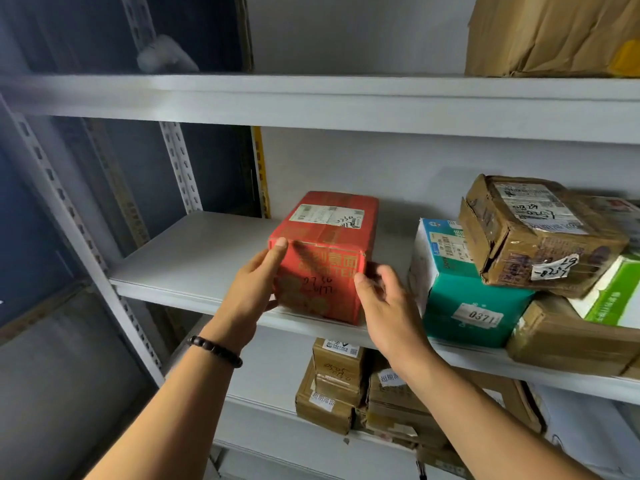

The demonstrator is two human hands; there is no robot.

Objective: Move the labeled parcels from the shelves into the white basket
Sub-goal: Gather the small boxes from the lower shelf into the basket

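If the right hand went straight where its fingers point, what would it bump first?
The red box. The right hand points at the box's right side, with its thumb close to the front edge. I cannot tell whether it touches yet.
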